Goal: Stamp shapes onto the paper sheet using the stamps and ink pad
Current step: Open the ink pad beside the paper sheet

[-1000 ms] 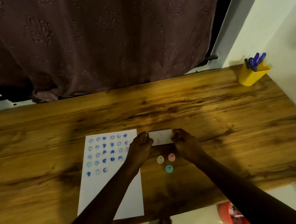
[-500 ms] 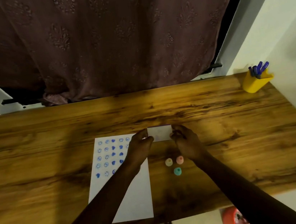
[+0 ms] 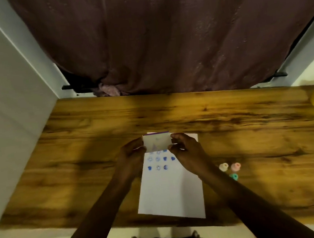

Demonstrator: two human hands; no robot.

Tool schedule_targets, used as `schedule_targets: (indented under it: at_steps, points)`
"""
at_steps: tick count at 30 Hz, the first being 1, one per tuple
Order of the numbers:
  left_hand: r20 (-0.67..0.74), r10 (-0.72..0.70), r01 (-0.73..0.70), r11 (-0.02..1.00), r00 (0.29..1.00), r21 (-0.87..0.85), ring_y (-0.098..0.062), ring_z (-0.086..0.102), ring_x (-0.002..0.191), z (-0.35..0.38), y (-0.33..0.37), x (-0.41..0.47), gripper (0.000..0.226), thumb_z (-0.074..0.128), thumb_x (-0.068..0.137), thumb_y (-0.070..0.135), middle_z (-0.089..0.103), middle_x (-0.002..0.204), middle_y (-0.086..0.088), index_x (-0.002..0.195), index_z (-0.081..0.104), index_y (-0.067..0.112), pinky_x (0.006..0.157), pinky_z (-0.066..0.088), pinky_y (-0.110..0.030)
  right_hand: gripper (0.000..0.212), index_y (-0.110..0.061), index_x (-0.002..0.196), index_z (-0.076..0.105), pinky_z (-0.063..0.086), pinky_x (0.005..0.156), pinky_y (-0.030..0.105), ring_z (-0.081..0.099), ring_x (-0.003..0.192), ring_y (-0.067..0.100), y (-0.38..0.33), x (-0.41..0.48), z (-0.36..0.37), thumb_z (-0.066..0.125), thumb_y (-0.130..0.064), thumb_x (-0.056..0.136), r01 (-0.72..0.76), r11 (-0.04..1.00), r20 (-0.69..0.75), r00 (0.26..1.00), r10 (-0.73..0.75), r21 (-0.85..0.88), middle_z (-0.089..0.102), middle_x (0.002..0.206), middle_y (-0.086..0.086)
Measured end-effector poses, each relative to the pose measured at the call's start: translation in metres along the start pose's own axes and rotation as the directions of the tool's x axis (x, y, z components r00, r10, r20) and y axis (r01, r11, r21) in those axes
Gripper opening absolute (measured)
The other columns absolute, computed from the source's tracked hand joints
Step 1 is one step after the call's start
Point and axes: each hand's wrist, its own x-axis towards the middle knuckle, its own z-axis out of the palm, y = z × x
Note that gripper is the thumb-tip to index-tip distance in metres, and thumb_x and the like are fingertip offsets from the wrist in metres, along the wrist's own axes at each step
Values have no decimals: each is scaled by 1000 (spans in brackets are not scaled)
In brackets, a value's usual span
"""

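From the head view I see my left hand (image 3: 131, 152) and right hand (image 3: 184, 147) both pinching one white ink pad (image 3: 156, 141) above the paper sheet (image 3: 172, 194). Three stamps (image 3: 231, 170) stand just right of it on the table (image 3: 76, 149).

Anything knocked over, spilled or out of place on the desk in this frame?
Nothing stands out. Both hands, left and right, hold the ink pad over the paper sheet, which lies flat. The three stamps stand grouped to its right.
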Motion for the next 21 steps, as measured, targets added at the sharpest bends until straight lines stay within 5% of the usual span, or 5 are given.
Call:
schedule_targets:
  at_steps: [8, 13, 16, 18, 21]
  points:
    - [-109, 52, -35, 987, 993, 158, -6, 65, 105, -83, -53, -10, 31, 58, 98, 7, 69, 115, 3, 125, 68, 18, 76, 53, -15, 50, -21, 142, 52, 46, 94, 19, 61, 124, 17, -8, -11, 91, 69, -20, 95, -4, 998, 147, 989, 13, -60, 61, 141, 1]
    - [-90, 44, -18, 961, 995, 276, 14, 67, 82, -123, -80, -8, 34, 57, 96, 0, 69, 99, 13, 122, 69, 17, 63, 52, -5, 49, -22, 140, 53, 39, 75, -2, 56, 132, 19, -4, -16, 138, 69, -17, 95, -19, 996, 173, 984, 33, -82, 57, 144, 0]
    - [-88, 37, -5, 938, 995, 346, 19, 64, 71, -136, -92, -3, 38, 57, 93, -3, 68, 93, 17, 124, 69, 14, 61, 52, -7, 49, -23, 141, 53, 45, 94, 12, 54, 135, 21, 0, -17, 153, 69, -19, 95, -23, 995, 183, 982, 41, -100, 56, 146, 1]
    - [-73, 22, 5, 936, 997, 352, 12, 67, 76, -142, -97, -1, 39, 57, 93, -3, 69, 97, 12, 125, 68, 14, 64, 55, -10, 49, -25, 141, 52, 48, 104, 25, 53, 136, 21, 1, -18, 159, 68, -20, 95, -35, 993, 183, 982, 55, -113, 56, 146, 1]
    - [-25, 13, -3, 937, 1000, 349, 2, 70, 89, -146, -101, 2, 39, 58, 93, -4, 70, 102, 10, 126, 68, 16, 73, 59, -19, 47, -25, 140, 53, 47, 106, 27, 54, 136, 20, 2, -22, 167, 68, -19, 96, -50, 992, 157, 985, 68, -117, 58, 145, -1]
